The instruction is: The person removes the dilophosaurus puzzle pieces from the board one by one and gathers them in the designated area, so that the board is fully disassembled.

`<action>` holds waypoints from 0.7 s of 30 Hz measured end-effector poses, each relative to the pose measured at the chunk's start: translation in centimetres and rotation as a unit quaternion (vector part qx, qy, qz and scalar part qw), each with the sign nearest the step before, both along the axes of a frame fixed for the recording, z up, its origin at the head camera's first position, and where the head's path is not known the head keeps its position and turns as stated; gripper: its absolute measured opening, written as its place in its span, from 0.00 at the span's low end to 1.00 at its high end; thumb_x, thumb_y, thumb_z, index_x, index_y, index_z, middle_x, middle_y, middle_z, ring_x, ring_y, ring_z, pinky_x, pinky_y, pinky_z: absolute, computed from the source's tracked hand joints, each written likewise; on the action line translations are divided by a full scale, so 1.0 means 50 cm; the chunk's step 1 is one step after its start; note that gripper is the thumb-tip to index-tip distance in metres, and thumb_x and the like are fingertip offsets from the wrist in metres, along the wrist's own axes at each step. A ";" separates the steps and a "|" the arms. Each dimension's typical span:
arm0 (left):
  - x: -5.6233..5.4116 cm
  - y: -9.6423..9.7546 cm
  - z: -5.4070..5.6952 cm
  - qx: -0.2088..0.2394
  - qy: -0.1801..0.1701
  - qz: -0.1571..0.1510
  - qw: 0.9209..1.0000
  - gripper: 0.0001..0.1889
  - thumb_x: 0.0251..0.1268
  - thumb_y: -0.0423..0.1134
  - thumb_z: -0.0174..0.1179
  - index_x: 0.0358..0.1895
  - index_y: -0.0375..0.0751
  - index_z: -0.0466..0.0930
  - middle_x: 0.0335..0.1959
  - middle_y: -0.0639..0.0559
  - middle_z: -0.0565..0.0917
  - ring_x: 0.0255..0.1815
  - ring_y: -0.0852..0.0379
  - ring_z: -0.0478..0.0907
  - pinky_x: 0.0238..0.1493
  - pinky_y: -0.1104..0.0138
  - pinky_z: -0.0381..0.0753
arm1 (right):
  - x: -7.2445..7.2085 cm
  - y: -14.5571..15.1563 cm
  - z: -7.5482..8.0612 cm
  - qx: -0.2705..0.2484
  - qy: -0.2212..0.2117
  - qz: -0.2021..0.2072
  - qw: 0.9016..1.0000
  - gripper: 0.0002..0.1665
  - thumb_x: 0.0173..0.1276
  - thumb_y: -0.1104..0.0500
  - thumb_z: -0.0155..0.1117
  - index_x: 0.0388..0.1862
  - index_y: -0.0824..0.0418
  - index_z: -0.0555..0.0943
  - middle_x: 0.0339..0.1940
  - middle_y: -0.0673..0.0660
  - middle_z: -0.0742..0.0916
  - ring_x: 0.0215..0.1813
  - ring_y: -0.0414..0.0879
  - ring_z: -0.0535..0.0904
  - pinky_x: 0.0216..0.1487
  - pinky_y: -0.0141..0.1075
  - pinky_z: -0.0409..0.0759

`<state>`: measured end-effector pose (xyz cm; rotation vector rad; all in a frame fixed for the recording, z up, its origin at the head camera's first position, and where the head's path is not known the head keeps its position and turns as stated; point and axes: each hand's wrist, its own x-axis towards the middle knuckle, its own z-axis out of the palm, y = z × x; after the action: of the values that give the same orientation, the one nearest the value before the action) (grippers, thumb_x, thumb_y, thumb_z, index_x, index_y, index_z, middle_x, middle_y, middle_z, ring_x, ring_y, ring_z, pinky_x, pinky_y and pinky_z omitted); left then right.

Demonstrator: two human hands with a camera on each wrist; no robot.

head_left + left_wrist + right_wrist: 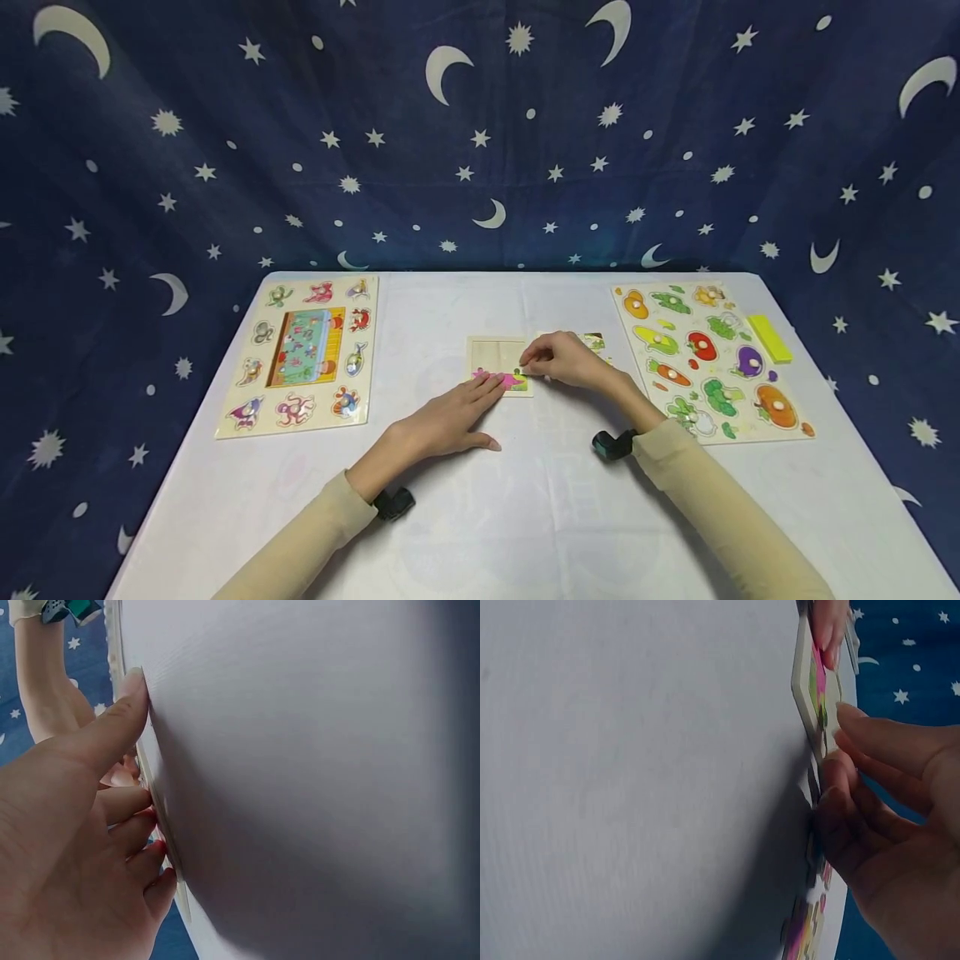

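A small square wooden puzzle tray (498,343) lies at the middle of the table, with pink and green pieces (513,382) along its near side and bare wood behind them. My left hand (450,417) rests its fingertips on the tray's near left part, fingers straight, thumb spread to the side. In the left wrist view, the left thumb (120,712) reaches toward the tabletop. My right hand (566,358) has its fingers curled at the tray's right edge. In the right wrist view, its thumb (877,735) lies over the tray and its curled fingers (840,802) meet the edge.
Loose puzzle pieces (594,341) lie right of the tray, partly under the right hand. A sea-animal peg board (300,293) stands on the left, a vegetable peg board (693,392) on the right. Beside that lies a yellow block (769,338). A starry curtain (405,167) hangs behind.
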<state>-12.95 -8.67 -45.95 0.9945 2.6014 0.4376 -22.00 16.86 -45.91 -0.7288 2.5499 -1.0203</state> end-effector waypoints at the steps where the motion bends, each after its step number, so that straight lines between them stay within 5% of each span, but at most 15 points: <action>1: 0.001 -0.001 0.000 0.001 0.001 0.000 1.000 0.49 0.69 0.62 0.62 0.83 0.40 0.51 0.85 0.45 0.51 0.86 0.45 0.46 0.83 0.52 0.54 | 0.001 -0.004 -0.001 0.004 0.004 0.004 1.000 0.07 0.66 0.59 0.74 0.42 0.60 0.90 0.37 0.52 0.90 0.30 0.39 0.77 0.33 0.31 0.76; 11: 0.006 0.001 0.003 0.011 0.008 -0.004 1.000 0.48 0.70 0.59 0.63 0.82 0.35 0.53 0.84 0.41 0.54 0.85 0.42 0.48 0.82 0.51 0.55 | 0.012 -0.029 -0.004 0.046 0.054 0.021 0.997 0.07 0.60 0.62 0.78 0.37 0.60 0.89 0.31 0.52 0.83 0.33 0.41 0.74 0.37 0.32 0.73; 21: 0.005 0.002 0.006 0.004 0.004 -0.007 1.000 0.48 0.70 0.59 0.62 0.82 0.35 0.52 0.85 0.42 0.53 0.86 0.43 0.46 0.82 0.51 0.55 | 0.009 -0.031 0.000 0.024 0.009 0.003 1.000 0.08 0.61 0.63 0.77 0.38 0.61 0.86 0.30 0.51 0.85 0.31 0.40 0.75 0.37 0.33 0.74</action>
<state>-12.70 -8.58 -45.65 1.0190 2.6008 0.4413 -21.53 15.34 -45.92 -0.7356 2.5754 -0.9526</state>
